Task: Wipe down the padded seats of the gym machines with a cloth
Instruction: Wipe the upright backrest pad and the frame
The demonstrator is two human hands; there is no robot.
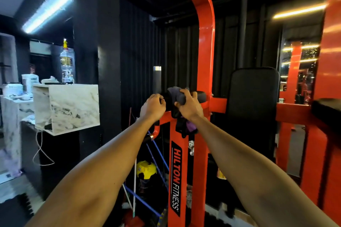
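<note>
Marble counter (73, 105): far left, clutter on top, and we spot a spray bottle (66, 61) standing behind it.
Left hand (152, 106): fingers curled at the left end of the arm pad (200, 96); we can't tell whether it really grips.
Cloth (177, 93): dark, draped over the pad between our two hands, its tail hanging below.
Right hand (189, 106): clamped on the cloth, pressing it to the pad.
Frame (204, 42): red, rising just behind the pad; we read "HILTON FITNESS" on the post below.
Back pad (252, 94): black, upright, right of the frame, apart from the cloth.
Mirror (299, 72): far right, reflecting red steel.
</note>
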